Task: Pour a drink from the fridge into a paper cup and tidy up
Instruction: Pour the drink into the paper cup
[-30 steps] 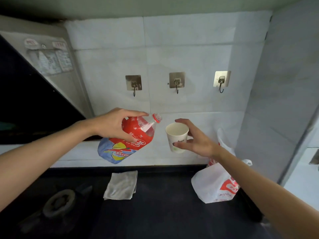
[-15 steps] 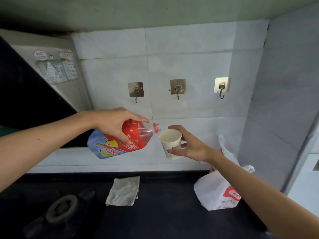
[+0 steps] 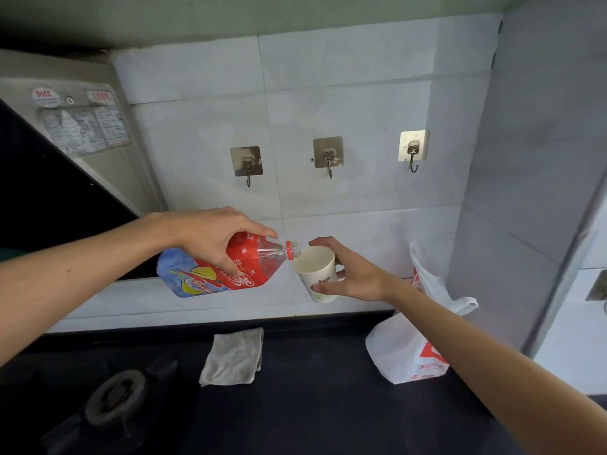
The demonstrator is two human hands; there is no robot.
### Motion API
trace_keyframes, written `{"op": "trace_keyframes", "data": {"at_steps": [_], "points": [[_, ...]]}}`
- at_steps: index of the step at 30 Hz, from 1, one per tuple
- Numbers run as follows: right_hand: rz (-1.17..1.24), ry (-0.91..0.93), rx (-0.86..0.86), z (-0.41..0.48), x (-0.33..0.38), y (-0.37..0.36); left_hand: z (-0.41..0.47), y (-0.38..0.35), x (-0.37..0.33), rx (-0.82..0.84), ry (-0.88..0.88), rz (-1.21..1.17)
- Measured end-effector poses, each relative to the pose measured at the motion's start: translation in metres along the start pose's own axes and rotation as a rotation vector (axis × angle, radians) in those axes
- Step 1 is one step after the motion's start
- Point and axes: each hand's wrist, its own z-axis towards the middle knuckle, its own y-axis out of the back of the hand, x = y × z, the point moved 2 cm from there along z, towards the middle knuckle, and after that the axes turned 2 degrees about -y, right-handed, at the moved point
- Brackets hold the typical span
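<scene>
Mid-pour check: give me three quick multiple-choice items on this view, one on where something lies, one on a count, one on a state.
1. Where is the folded cloth?
A. on the dark counter below the bottle
B. hung on a hook
C. inside the cup

2. How many wall hooks show?
A. two
B. three
C. five

3. How is the bottle held?
A. upright, capped
B. lying on the counter
C. tipped, its mouth at the cup's rim

Key:
1 A: the cloth lies flat on the counter.
2 B: hooks sit in a row of three.
3 C: the left hand tilts the bottle at the paper cup in the right hand.

"PICC" sticker [image 3: 46, 95] on hood; bottle [image 3: 243, 267] reads "ice tea".
</scene>
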Motion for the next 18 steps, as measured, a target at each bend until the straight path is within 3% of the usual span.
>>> {"op": "trace_keyframes", "data": {"at_steps": [12,18], "points": [[-0.057,-0.050,0.043,0.003,-0.013,-0.013,0.006,-0.004,0.017,0.020,-0.026,0.039],[-0.045,-0.065,0.050,0.010,-0.018,-0.020,0.004,-0.018,0.041,-0.003,0.089,-0.029]]}}
